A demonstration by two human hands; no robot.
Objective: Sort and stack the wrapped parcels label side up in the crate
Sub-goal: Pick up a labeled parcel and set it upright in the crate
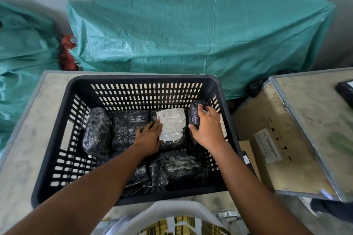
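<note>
A black slotted crate (pixel 145 80) sits on a pale table and holds several parcels wrapped in black plastic. My right hand (pixel 208 128) grips a black parcel (pixel 194 112) standing on edge against the crate's right wall. My left hand (pixel 150 135) lies flat, fingers spread, on the left edge of a parcel with a white label (pixel 172 122) facing up in the middle. A rounded parcel (pixel 97 129) stands at the left, a flat one (pixel 126 126) lies beside it, and more parcels (pixel 181 168) lie near the front wall.
The table (pixel 28 139) carries the crate. A wooden box with metal edging (pixel 298 120) stands at the right, with a dark parcel (pixel 345 91) on it. Green woven sacks (pixel 191 40) lean on the wall behind. A white chair back (pixel 172 208) is at the bottom.
</note>
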